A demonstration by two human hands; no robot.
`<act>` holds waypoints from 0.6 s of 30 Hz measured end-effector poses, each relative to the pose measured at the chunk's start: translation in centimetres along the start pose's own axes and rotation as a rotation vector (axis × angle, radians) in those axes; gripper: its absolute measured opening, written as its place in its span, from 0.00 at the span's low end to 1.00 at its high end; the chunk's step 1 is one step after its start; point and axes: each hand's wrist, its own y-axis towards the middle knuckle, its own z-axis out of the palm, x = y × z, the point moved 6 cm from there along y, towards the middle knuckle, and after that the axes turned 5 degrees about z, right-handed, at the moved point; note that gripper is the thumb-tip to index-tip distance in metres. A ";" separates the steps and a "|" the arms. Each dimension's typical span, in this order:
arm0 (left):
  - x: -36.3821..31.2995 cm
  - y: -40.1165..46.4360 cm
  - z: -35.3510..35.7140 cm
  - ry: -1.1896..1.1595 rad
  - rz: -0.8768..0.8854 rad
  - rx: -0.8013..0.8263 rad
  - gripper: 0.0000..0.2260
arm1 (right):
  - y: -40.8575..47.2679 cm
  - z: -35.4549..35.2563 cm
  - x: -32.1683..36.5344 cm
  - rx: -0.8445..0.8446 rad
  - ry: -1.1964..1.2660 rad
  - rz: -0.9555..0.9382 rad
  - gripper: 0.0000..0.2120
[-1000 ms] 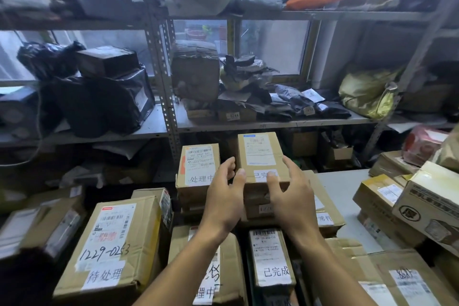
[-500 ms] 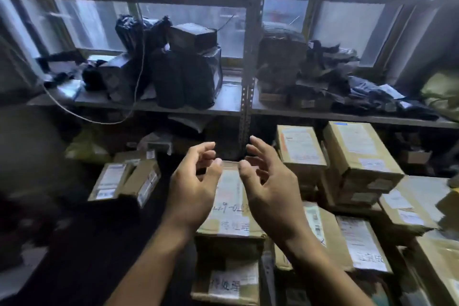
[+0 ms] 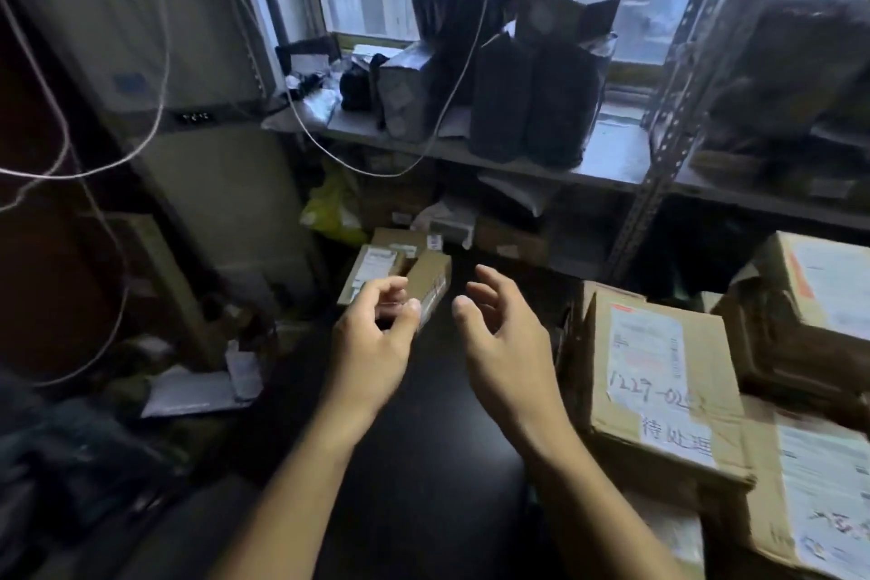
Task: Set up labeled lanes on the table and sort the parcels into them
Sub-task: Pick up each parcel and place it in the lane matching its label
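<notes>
My fingers [image 3: 395, 292] curl apart, empty, before small boxes [image 3: 400, 268]; a labelled parcel [image 3: 659, 381] sits right; the dim floor blurs.

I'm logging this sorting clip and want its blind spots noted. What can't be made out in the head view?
- Small boxes: labels blurred and too small to read; the left hand covers their near edge.
- Big box: handwritten number runs into glare, last digits unclear.
- Right-edge boxes: cut off by the frame.
- Lower left: too dark to identify.
- Right hand: palm side hidden.
</notes>
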 end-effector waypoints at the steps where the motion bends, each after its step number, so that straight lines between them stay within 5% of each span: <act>1: 0.5 0.1 -0.1 0.005 -0.020 -0.017 0.09 | 0.4 0.5 -0.5 0.011 0.010 0.028 0.20; 7: 4.4 1.7 -0.4 0.072 -0.049 -0.041 0.13 | 2.3 3.8 -4.6 -0.054 0.118 0.201 0.19; 18: 20.0 13.5 3.5 0.229 -0.358 0.252 0.18 | 9.7 10.2 -10.5 -0.208 -0.006 0.456 0.20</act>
